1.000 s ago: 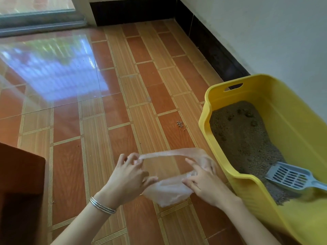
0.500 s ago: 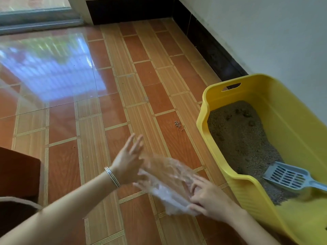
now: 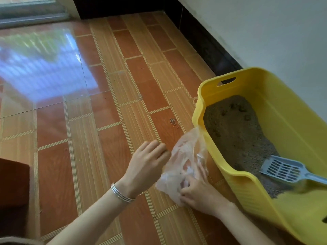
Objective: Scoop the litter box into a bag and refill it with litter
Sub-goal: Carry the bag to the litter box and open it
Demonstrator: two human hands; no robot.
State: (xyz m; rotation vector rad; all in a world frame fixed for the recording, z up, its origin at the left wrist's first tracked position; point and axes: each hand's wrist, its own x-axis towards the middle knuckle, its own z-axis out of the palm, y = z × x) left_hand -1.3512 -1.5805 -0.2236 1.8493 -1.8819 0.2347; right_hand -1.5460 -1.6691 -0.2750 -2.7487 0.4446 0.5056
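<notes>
Our right hand [image 3: 198, 192] pinches the clear plastic bag [image 3: 185, 161] low on the floor [image 3: 109, 121]; its fingertips blur behind the film. Our left hand [image 3: 147, 163] hangs loosely curled at the bag's edge, whether touching we cannot tell. The bag lies against the yellow litter box [image 3: 247, 190], where a grey scoop [image 3: 283, 169], handle cut off, rests on litter [image 3: 238, 135]. Spilled grains [image 3: 173, 121] dot the floor beyond.

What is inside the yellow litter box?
The litter box holds grey litter with a few dark clumps, and a grey scoop resting on it. Whatever lies buried under the litter or scoop cannot be seen.
</notes>
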